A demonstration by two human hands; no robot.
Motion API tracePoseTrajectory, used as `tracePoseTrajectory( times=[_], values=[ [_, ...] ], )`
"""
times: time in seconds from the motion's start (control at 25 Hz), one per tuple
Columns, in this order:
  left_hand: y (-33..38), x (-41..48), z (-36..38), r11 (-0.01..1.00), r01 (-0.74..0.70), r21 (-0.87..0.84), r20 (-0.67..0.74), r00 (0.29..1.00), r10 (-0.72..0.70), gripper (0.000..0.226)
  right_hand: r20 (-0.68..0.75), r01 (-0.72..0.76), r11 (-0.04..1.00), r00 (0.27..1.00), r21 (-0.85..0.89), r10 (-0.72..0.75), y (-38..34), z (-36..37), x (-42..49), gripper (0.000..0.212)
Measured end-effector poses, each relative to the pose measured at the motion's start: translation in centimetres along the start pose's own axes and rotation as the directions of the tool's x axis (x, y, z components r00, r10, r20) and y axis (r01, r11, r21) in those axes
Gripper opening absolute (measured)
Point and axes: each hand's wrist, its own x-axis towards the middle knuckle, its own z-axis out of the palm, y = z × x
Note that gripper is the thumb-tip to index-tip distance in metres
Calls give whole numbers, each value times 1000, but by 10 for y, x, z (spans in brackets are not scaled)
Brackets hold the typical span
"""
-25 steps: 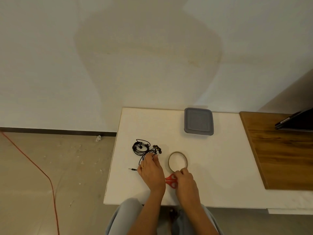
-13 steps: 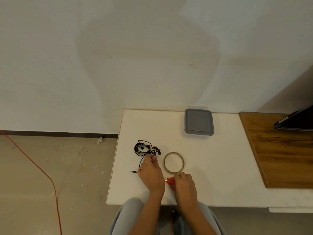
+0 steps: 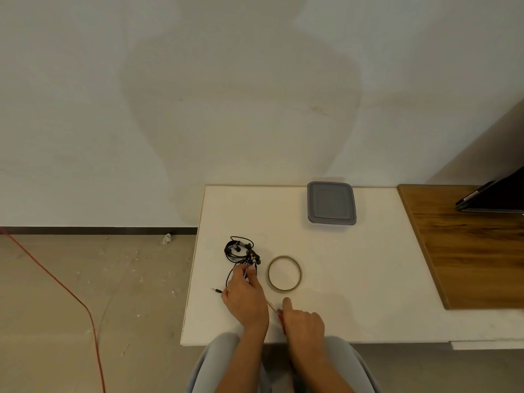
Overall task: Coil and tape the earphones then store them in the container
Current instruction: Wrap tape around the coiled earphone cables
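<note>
Black earphones lie in a loose tangle on the white table, with the jack plug trailing to the left. My left hand rests just below the tangle, its fingertips pinching the cable. A roll of clear tape lies flat to the right of the earphones. My right hand is closed over red-handled scissors, whose blades point up-left. A grey-lidded container sits shut at the table's back edge.
A wooden board covers the table's right part, with a dark tablet or laptop at its far right. A red cable runs across the floor at left. The wall stands right behind the table.
My right hand has slid down and right with the scissors, away from the tape roll. The left hand stays at the earphone cable.
</note>
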Motion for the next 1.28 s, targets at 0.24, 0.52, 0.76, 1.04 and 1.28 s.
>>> tracePoseTrajectory(
  times=[0.24, 0.52, 0.76, 1.04, 1.28],
  values=[
    [-2, -3, -2, 999, 38, -37, -38, 999, -39, 10, 205, -226, 675, 972, 702, 113, -1, -1, -11, 16],
    [-4, 2, -3, 1000, 28, -5, -54, 998, -29, 9, 385, -371, 168, 921, 913, -55, 0, 1, -6, 17],
    [-4, 2, -5, 1000, 2, 1, -58, 998, -2, 10, 528, -539, -151, 842, 829, -111, -2, 5, 17, 14],
    [-4, 3, -5, 999, 20, -30, -50, 999, -21, 14, 538, -556, -226, 831, 800, -142, -16, 0, 36, 49],
    [-4, 5, -5, 999, 42, -19, -51, 998, -42, 13, 468, -496, -282, 868, 821, -164, -18, -1, 43, 44]
  ],
)
